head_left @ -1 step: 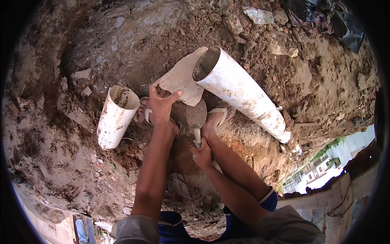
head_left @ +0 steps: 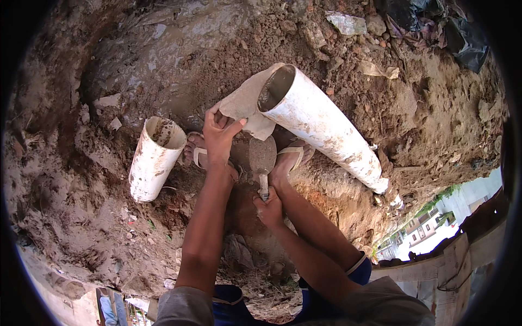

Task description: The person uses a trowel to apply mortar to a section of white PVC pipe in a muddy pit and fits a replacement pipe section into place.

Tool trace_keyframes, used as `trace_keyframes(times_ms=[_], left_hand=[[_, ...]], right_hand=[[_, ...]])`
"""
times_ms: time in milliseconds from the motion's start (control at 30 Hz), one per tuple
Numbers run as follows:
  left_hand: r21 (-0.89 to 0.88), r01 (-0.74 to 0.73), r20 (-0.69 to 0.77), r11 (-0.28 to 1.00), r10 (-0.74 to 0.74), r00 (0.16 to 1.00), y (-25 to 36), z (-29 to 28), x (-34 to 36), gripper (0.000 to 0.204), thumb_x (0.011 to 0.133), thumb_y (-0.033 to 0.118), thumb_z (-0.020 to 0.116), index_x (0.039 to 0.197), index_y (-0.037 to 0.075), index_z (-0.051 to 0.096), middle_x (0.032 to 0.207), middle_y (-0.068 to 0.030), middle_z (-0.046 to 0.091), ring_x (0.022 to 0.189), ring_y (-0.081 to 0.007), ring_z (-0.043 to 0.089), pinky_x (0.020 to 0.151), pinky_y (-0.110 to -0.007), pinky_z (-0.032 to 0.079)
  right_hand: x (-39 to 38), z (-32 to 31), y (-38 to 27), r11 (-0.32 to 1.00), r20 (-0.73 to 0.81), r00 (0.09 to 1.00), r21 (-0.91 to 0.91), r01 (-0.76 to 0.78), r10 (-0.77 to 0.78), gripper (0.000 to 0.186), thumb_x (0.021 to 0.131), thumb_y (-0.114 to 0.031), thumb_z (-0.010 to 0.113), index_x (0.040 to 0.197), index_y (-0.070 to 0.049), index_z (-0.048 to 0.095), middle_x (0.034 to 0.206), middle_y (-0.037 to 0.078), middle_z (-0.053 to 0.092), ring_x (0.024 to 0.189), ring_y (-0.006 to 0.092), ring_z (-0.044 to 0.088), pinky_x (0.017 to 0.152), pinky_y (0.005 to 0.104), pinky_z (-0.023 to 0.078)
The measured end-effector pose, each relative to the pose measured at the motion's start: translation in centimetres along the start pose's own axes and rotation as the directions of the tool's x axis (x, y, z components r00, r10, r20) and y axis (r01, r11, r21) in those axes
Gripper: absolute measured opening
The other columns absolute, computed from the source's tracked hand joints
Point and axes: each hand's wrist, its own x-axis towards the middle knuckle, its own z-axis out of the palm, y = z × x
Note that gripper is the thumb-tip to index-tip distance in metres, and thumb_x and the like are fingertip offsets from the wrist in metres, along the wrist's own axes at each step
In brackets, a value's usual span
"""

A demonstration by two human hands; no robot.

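Note:
My left hand (head_left: 219, 135) grips the near left edge of a thin, flat grey-beige piece (head_left: 250, 100) with ragged edges; its material is unclear. The far right end of that piece lies against the open mouth of a long white pipe (head_left: 329, 127) smeared with mud. Closed round its handle, my right hand (head_left: 269, 209) holds a trowel (head_left: 262, 154), whose mud-coated blade points away from me, just short of the flat piece. To the left of my left hand, a short white pipe (head_left: 152, 165) stands tilted in the soil, its open end up.
My sandalled feet (head_left: 293, 157) are on either side of the trowel. Wet mud (head_left: 179, 70) lies beyond, and rough soil (head_left: 429, 108) rises at the right. Dark plastic sheeting (head_left: 467, 46) and a pale broken chunk (head_left: 346, 23) are at the far right. Wooden boards (head_left: 454, 266) edge the near right.
The flat piece has shifted slightly right and tilted in my left hand, which followed it a little. My right hand and the trowel stay nearly in place.

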Motion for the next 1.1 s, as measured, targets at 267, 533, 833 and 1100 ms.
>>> trace_keyframes(times_ms=[267,533,833,1100], left_hand=[[-0.011,0.125,-0.086,0.992,-0.126,0.988,-3.9,3.9,-2.3,0.066,0.094,0.010,0.072,0.149,-0.003,0.040,0.138,-0.0136,0.058,0.120,-0.0208,0.059,0.098,-0.034,0.051],[-0.324,0.163,-0.186,0.932,-0.232,0.955,-5.1,10.1,-4.3,0.046,0.099,0.006,0.062,0.142,-0.002,0.047,0.131,-0.0100,0.062,0.109,-0.0180,0.064,0.086,-0.037,0.058],[0.695,-0.145,-0.097,0.704,0.291,0.952,-3.2,5.6,-0.6,0.053,0.088,0.013,0.074,0.131,-0.011,0.056,0.078,-0.0267,0.067,0.068,-0.0356,0.067,0.064,-0.042,0.050],[0.621,-0.156,0.099,0.768,0.121,0.988,-0.4,4.6,0.2,0.071,0.087,0.017,0.077,0.149,0.005,0.046,0.109,-0.0253,0.072,0.093,-0.0332,0.074,0.078,-0.038,0.056]], right_hand=[[0.6,-0.9,2.3,0.999,0.019,0.999,-0.017,-0.046,0.046,0.026,0.086,-0.019,0.071,0.102,-0.003,0.057,0.086,0.015,0.067,0.076,0.0238,0.066,0.073,0.0390,0.052],[0.7,0.4,-0.2,0.950,0.062,0.984,0.277,0.145,-0.168,0.050,0.086,-0.025,0.076,0.122,0.003,0.056,0.091,0.017,0.070,0.089,0.0266,0.069,0.081,0.0393,0.053],[2.3,1.6,2.1,0.964,-0.030,0.985,-0.214,0.157,-0.167,0.045,0.085,-0.021,0.073,0.118,0.003,0.055,0.104,0.031,0.067,0.102,0.0460,0.066,0.084,0.0495,0.052],[4.0,-0.1,-3.2,0.892,-0.041,0.981,-0.425,0.156,-0.191,0.043,0.082,-0.023,0.071,0.114,0.003,0.055,0.093,0.031,0.066,0.091,0.0481,0.065,0.081,0.0520,0.051]])
